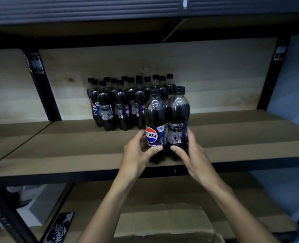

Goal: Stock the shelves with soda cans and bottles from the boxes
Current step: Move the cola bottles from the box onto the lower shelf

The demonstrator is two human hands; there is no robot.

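Left hand (138,151) grips Pepsi bottle (155,127); right hand (189,151) grips second bottle (178,120), both upright at shelf (75,155) front edge. Best slid back together, kept upright, against stocked cluster (124,102).

two bottles (167,123) on shelf (75,155) front | bottle cluster (127,102) behind-left

Dark cola bottles (156,120) (black caps, red-white-blue logo), brown shelf (75,155)

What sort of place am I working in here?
Likely a stockroom or shop back room: metal-framed shelves, a cluster of cola bottles at the back, and a cardboard box below.
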